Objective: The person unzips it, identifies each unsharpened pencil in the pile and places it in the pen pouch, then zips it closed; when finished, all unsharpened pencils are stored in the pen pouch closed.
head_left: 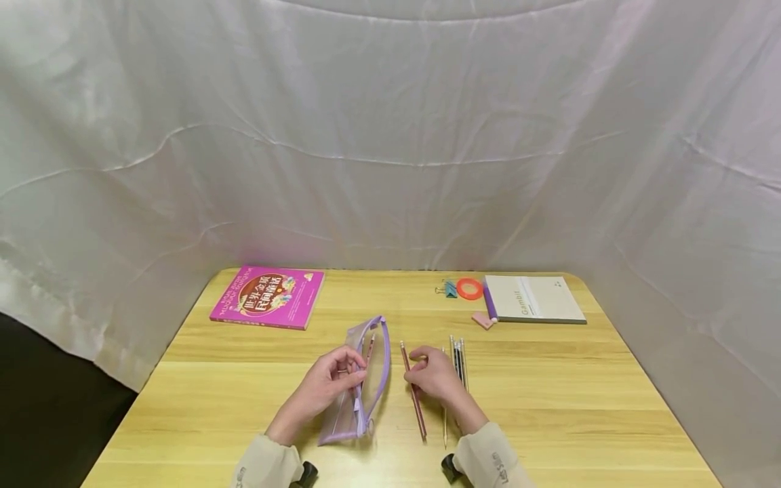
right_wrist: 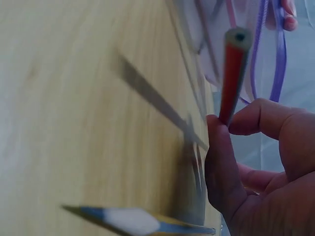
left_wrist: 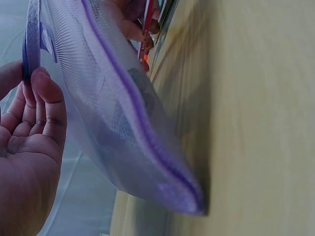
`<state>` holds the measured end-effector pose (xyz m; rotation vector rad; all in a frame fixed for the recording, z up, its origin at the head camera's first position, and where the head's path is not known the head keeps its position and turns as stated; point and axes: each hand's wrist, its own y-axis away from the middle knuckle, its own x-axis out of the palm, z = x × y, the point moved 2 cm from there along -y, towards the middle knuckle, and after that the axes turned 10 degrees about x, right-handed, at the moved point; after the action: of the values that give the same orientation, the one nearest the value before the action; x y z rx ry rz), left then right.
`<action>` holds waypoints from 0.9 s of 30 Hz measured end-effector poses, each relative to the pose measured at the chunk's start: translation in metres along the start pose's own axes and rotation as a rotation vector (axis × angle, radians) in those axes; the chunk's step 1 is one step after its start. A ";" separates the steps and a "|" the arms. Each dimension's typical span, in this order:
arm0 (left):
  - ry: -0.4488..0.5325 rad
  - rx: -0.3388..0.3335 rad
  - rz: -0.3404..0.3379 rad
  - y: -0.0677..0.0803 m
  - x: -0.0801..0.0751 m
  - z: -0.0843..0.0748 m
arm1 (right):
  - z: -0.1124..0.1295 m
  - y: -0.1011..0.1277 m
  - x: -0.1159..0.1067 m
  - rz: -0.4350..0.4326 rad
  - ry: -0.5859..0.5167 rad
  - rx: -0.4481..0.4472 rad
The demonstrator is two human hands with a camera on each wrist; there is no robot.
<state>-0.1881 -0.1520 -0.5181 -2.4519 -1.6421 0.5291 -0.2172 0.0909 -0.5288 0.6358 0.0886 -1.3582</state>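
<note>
Both arms are cut off by the bottom edge of the head view, so only beige sleeves and hands are seen. The right wrist view is blurred, and the pencils lying on the table there are only smeared streaks.

A see-through pencil case (head_left: 360, 379) with a purple zip edge is held up at its top edge by the left hand (head_left: 332, 383), with fingers curled round it. The case is soft and floppy, with a fine mesh look, and its bottom end rests on the wooden table (head_left: 549, 400). Something thin is seen inside it, but it is hard to make out.

A long red pencil (head_left: 413, 390) is pinched between thumb and finger of the right hand (head_left: 434, 374), just beside the case. More thin pencils (head_left: 459, 356) are partly hidden behind that hand.
</note>
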 end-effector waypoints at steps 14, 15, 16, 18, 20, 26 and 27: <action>0.010 0.013 0.003 -0.001 0.001 0.002 | 0.005 -0.002 -0.016 -0.079 -0.333 -0.045; 0.008 0.012 0.003 -0.001 0.001 0.003 | 0.007 0.000 -0.017 -0.073 -0.357 -0.048; 0.005 0.011 0.003 0.000 0.001 0.003 | 0.008 0.001 -0.017 -0.065 -0.383 -0.053; 0.003 0.007 0.002 0.000 0.001 0.003 | 0.010 0.003 -0.019 -0.051 -0.420 -0.063; 0.002 0.005 0.003 0.000 0.001 0.003 | 0.011 0.005 -0.020 -0.035 -0.458 -0.073; 0.012 0.015 0.009 0.000 0.001 0.003 | 0.015 0.008 -0.021 -0.011 -0.539 -0.094; 0.014 0.018 0.009 0.000 0.001 0.003 | 0.016 0.009 -0.021 -0.013 -0.552 -0.099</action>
<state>-0.1891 -0.1512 -0.5216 -2.4459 -1.6140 0.5241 -0.2184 0.1026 -0.5033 0.1624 -0.2836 -1.4886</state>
